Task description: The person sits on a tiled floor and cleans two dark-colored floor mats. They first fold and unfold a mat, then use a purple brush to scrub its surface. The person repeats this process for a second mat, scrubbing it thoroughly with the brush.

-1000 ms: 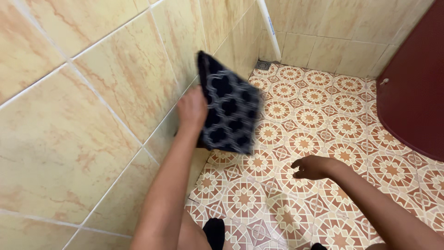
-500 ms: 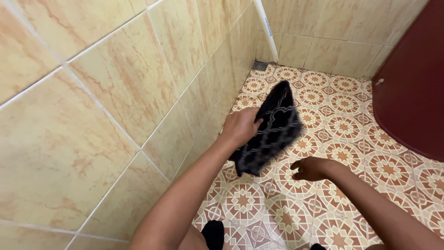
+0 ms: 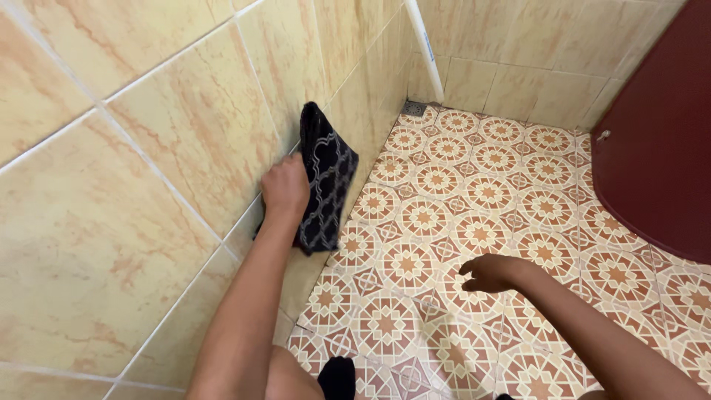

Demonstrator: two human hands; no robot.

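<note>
While the right hand [image 3: 490,272] hangs loosely curled and empty, the left hand [image 3: 285,187] presses a black patterned cloth [image 3: 326,178] against the tiled wall [image 3: 148,170].

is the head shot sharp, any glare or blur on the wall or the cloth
Head view: mostly sharp, even soft light; the dark patterned cloth and left hand read clearly; the wall tiles carry only a faint sheen, no hard glare; the right hand casts only a weak shadow on the patterned floor; straight grout lines bow slightly toward the edges.
</note>
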